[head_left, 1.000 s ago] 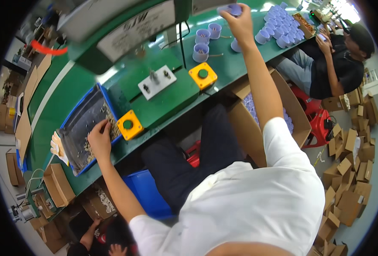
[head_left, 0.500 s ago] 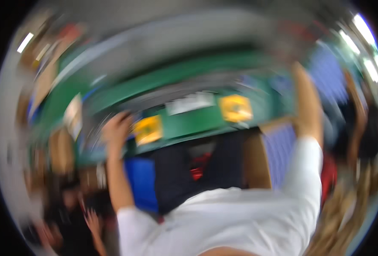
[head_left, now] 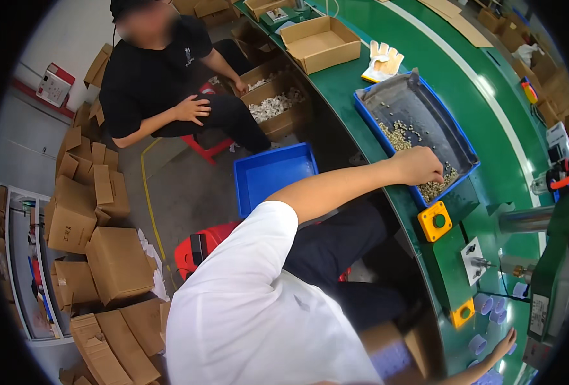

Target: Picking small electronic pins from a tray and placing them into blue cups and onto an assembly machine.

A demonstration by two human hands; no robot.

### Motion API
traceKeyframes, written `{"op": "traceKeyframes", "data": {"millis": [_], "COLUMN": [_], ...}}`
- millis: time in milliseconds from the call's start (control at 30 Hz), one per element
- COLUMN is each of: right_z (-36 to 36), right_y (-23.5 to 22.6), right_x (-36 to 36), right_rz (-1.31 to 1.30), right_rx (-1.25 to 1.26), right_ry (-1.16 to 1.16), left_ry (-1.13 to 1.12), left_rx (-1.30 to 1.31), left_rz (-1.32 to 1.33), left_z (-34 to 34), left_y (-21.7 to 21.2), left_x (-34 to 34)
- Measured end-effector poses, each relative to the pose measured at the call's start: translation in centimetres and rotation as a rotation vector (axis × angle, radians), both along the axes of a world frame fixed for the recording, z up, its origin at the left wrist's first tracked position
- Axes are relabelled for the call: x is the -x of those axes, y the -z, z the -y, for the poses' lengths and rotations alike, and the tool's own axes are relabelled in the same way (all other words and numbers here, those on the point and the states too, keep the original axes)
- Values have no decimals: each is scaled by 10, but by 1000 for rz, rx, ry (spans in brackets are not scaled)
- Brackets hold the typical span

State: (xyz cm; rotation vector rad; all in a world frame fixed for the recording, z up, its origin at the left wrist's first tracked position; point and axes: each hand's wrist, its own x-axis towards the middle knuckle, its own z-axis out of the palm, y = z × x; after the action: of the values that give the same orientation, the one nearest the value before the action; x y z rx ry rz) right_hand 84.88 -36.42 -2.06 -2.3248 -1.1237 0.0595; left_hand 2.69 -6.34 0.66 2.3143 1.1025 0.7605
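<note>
My left hand [head_left: 418, 167] reaches into a shallow blue tray [head_left: 429, 102] with a dark lining, fingers pinched down at its near end. Small brass-coloured metal parts [head_left: 397, 135] lie loose there; whatever the fingertips hold is hidden. At the lower right, my right hand [head_left: 504, 346] is partly visible with fingers stretched out, beside several pale purple round plastic caps [head_left: 483, 303]. Between the hands stand a green machine [head_left: 548, 282] with a metal spindle, a white fixture plate [head_left: 474, 260] and two yellow button boxes, the upper one [head_left: 435, 221] close to the tray.
Beyond the tray lie a work glove [head_left: 383, 61] and an open cardboard box [head_left: 322, 46] on the green bench. A blue bin [head_left: 275, 174] sits below the bench edge. A seated co-worker [head_left: 156, 77] is at the far left, near cartons of white pieces. Cardboard boxes [head_left: 121, 263] crowd the left.
The view has swung left and sharpened from blur. My left hand, earlier near the left button box, is now in the blue tray. My right hand now shows at the lower right.
</note>
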Motion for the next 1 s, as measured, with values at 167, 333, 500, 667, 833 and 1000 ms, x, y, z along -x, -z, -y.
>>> {"op": "traceKeyframes", "data": {"millis": [167, 333, 500, 667, 833, 1000], "right_z": [62, 112, 103, 98, 104, 101], "right_y": [7, 32, 50, 52, 56, 52], "right_x": [104, 160, 220, 227, 218, 227], "right_rz": [9, 322, 50, 210, 234, 375], "right_rx": [-31, -108, -313, -233, -200, -146], "right_ry": [13, 93, 212, 307, 360, 327], "left_ry": [41, 86, 7, -15, -6, 22], "left_rx": [-19, -148, -262, -239, -260, -163], "left_rz": [-16, 38, 33, 25, 45, 26], "left_z": [-2, 2, 5, 6, 4, 1], "left_y": [10, 12, 7, 11, 11, 8], "left_x": [-4, -8, -5, -9, -8, -6]}}
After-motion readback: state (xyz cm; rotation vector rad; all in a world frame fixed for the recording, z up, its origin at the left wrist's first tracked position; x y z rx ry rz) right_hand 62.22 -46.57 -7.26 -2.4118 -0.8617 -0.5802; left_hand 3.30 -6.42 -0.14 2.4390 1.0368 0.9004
